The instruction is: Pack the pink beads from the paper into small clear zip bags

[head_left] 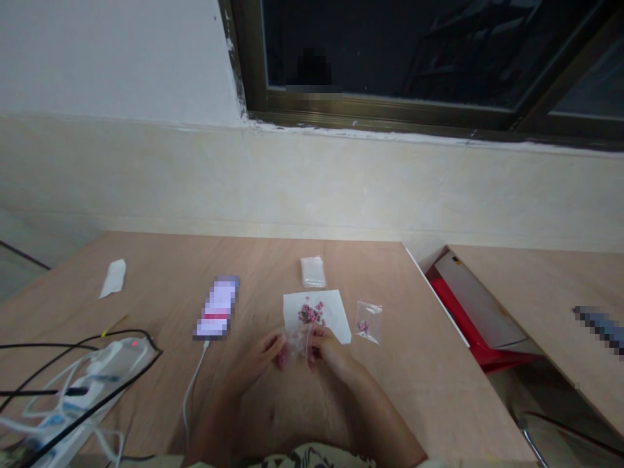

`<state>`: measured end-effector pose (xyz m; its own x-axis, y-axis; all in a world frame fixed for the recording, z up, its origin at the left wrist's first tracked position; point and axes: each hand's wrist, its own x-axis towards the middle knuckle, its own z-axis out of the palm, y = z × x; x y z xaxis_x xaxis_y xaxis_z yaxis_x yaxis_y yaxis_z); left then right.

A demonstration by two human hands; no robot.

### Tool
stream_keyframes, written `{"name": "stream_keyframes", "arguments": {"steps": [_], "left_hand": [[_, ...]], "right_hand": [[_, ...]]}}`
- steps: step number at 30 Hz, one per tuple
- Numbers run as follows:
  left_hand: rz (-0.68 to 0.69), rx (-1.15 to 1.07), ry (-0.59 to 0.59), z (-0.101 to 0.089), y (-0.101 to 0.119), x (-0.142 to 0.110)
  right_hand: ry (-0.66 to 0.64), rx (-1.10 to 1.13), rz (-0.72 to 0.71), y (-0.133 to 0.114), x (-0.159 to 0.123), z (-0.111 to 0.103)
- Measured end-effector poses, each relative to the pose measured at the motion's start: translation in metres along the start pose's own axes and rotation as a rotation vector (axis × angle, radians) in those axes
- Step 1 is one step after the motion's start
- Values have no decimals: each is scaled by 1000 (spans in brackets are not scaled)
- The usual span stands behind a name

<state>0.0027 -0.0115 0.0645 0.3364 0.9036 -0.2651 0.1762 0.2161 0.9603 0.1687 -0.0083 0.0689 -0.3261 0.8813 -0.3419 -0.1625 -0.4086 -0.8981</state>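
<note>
A small clear plastic bag (pixel 295 342), too blurred to tell whether it is filled, sits pinched in the grip of the left hand (pixel 266 354) and right hand (pixel 332 351), at the near edge of a white rectangular paper sheet (pixel 342 318) bearing a pile of small round pink pieces (pixel 311 312) on the light-brown wooden worktop (pixel 424 383).

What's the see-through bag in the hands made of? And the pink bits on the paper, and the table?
The bag looks like thin, shiny plastic: it's see-through and catches the light. The pink bits could be plastic, being brightly coloured, but look too small to tell. The table looks like wood or wood-patterned board, mostly dull, with faint streaks.
</note>
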Motion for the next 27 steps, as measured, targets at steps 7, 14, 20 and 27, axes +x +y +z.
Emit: {"name": "stream_keyframes", "arguments": {"steps": [7,14,20,27], "left_hand": [[-30,-44,145,-4,-15,4],[-26,-3,276,-14,-39,14],[-16,-48,267,-16,-32,22],[-18,-81,246,-15,-19,23]], "right_hand": [[272,-16,-78,19,-4,-7],[153,-126,-78,28,0,-8],[163,-87,-74,41,19,-17],[175,-6,-73,48,26,-24]]}}
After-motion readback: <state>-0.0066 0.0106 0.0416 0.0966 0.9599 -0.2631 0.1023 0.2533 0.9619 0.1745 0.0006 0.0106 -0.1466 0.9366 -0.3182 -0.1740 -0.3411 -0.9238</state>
